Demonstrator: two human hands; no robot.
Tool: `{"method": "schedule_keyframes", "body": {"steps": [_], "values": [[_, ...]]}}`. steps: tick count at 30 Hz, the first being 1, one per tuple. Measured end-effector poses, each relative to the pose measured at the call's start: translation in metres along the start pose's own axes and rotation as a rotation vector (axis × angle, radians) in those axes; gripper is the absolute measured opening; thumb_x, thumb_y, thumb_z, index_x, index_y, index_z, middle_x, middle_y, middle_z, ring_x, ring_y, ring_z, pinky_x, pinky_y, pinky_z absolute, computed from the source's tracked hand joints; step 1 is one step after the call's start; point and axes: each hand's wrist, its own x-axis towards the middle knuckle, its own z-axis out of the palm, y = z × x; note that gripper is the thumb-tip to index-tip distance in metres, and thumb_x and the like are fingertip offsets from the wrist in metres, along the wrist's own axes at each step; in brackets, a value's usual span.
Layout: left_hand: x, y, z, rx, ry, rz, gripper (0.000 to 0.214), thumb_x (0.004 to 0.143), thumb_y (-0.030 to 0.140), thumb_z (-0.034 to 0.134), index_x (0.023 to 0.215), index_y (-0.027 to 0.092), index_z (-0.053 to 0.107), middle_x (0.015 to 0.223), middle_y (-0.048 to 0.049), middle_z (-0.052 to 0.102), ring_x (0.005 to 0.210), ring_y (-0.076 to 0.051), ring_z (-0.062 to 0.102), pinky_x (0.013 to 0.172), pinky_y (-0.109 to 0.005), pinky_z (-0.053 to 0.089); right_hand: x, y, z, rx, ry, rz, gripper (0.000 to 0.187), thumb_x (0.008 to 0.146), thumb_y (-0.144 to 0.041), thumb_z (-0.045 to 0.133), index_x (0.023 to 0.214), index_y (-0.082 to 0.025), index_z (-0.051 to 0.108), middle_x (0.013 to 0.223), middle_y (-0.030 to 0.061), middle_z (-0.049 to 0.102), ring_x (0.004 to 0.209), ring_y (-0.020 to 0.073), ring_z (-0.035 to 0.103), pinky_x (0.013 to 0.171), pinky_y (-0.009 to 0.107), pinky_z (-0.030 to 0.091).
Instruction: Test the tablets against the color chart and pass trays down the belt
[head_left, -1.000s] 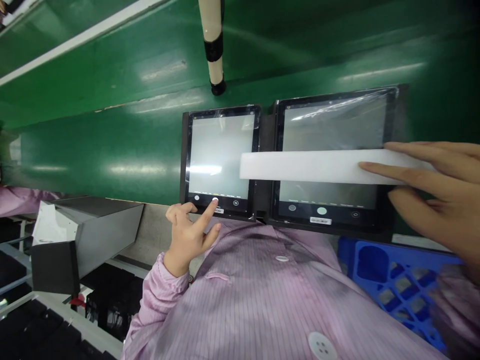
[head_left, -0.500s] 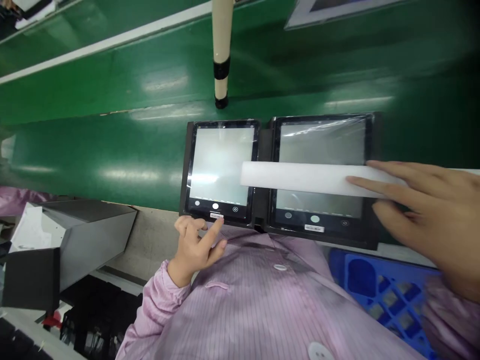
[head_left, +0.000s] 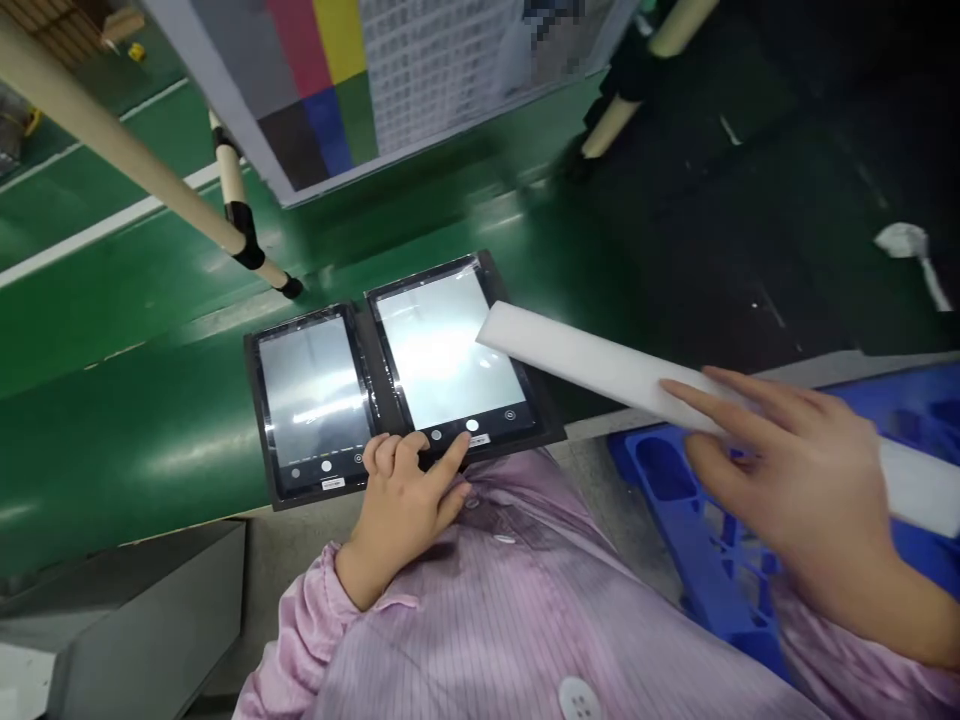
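Two tablets lie side by side in dark holders, both lit with a camera app showing a pale picture. My left hand [head_left: 409, 495] is at the lower edge of the right tablet [head_left: 442, 350]; its index finger reaches the glass just below the round shutter button, with the thumb apart and the other fingers bent. Nothing is in that hand. The left tablet [head_left: 311, 390] is beside it, its lower right corner close to my bent fingers. My right hand [head_left: 795, 470] grips a long white foam strip [head_left: 585, 355], whose far end overlaps the right tablet's right edge.
A test chart [head_left: 322, 100] with colour blocks and printed text stands behind the tablets. Cream pipes [head_left: 142, 170] rise from the green bench [head_left: 127, 440]. A blue plastic pallet [head_left: 697, 560] lies at lower right, and a grey box [head_left: 157, 620] stands at lower left.
My view has turned, bringing the chart in. My left hand has gone from the left tablet to the right one. The foam strip has moved right, off the left tablet, and now tilts.
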Motion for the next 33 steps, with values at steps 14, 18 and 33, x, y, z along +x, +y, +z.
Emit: {"method": "schedule_keyframes", "body": {"steps": [14, 18, 33], "values": [[0.012, 0.019, 0.006, 0.002, 0.050, -0.058, 0.035, 0.097, 0.037, 0.057, 0.127, 0.026, 0.073, 0.104, -0.0105, 0.043, 0.099, -0.026, 0.043, 0.090, -0.045, 0.036, -0.008, 0.014, 0.013, 0.026, -0.007, 0.155, 0.024, 0.089, -0.023, 0.059, 0.105, -0.027, 0.076, 0.115, 0.0069, 0.071, 0.098, 0.0289, 0.065, 0.078, 0.042, 0.047], [0.012, 0.022, 0.013, 0.066, 0.028, -0.050, 0.037, 0.098, 0.040, 0.055, 0.129, 0.027, 0.071, 0.105, -0.0107, 0.043, 0.099, -0.026, 0.042, 0.090, -0.045, 0.037, -0.008, 0.014, 0.014, 0.031, 0.024, 0.126, 0.023, 0.089, -0.021, 0.060, 0.105, -0.024, 0.075, 0.117, 0.0081, 0.071, 0.096, 0.0293, 0.066, 0.076, 0.041, 0.046], [-0.016, 0.019, 0.006, 0.023, 0.084, -0.103, 0.034, 0.098, 0.029, 0.053, 0.124, 0.021, 0.072, 0.103, -0.0090, 0.042, 0.097, -0.024, 0.044, 0.089, -0.043, 0.036, -0.008, 0.021, 0.024, 0.048, 0.098, 0.074, 0.020, 0.089, -0.028, 0.059, 0.102, -0.026, 0.075, 0.112, 0.0068, 0.073, 0.090, 0.0280, 0.069, 0.072, 0.040, 0.050]]}}
